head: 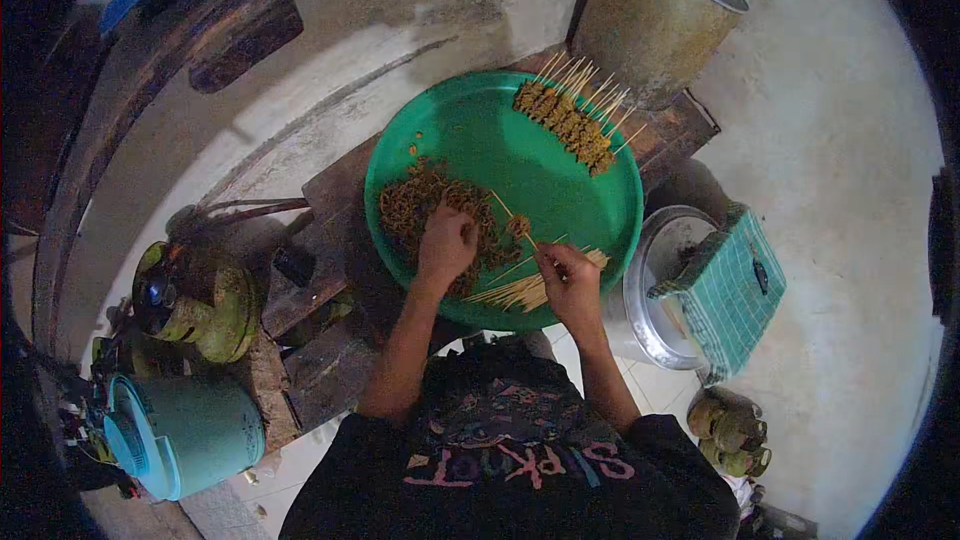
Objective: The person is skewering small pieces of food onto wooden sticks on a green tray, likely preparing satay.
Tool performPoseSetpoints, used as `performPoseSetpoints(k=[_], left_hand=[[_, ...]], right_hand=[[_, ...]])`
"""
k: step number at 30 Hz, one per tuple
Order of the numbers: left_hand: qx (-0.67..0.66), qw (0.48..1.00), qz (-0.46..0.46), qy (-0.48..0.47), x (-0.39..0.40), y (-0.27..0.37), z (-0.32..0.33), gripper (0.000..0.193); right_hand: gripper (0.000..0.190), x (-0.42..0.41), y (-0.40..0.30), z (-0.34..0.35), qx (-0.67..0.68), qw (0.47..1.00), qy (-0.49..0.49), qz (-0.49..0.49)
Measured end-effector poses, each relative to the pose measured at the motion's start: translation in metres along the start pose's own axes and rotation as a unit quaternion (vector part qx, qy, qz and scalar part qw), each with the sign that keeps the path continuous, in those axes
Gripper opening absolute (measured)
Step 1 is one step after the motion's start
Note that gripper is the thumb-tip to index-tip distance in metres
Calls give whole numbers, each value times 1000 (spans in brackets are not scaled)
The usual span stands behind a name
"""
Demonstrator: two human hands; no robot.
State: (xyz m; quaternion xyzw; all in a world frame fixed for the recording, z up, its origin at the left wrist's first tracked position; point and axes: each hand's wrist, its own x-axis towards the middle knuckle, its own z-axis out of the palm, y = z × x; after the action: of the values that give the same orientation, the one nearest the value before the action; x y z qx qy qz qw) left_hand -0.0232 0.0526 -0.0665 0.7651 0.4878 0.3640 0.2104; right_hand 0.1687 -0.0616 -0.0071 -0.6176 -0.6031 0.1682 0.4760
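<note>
A wide green plastic tray [457, 101] is in front of me. At its left lies a heap of small brown pieces, perhaps meat or snails [409, 202]. My left hand [448, 244] reaches into this heap with its fingers bent; whether they pinch a piece is hidden. My right hand [574, 281] grips a thin bamboo skewer [501, 202] that slants up to the left. One brown clump [518, 225] is threaded partway along it. Bare skewers [517, 294] lie in a bundle below my right hand. A row of filled skewers [566, 124] rests along the upper right rim.
The tray sits on a wooden bench [330, 180]. A tall metal pot [652, 30] stands behind it. To the right are an aluminium pot [637, 300] and a green checked cloth [739, 300]. Green gas cylinders [232, 315] and a turquoise bucket [210, 420] stand left.
</note>
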Motion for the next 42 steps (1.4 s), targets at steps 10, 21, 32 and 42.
performPoseSetpoints(k=[10, 21, 32, 42], left_hand=[[-140, 984, -95, -54, 7, 9, -22, 10], [-512, 832, -212, -28, 18, 45, -66, 21], [-346, 933, -96, 1, 16, 45, -72, 19], [-244, 969, -17, 38, 17, 64, -76, 12]], right_hand=[[11, -18, 1, -14, -4, 996, -5, 86], [12, -7, -28, -9, 62, 997, -7, 40], [13, -5, -37, -4, 28, 1000, -12, -6], [15, -3, -40, -5, 52, 998, 6, -45]])
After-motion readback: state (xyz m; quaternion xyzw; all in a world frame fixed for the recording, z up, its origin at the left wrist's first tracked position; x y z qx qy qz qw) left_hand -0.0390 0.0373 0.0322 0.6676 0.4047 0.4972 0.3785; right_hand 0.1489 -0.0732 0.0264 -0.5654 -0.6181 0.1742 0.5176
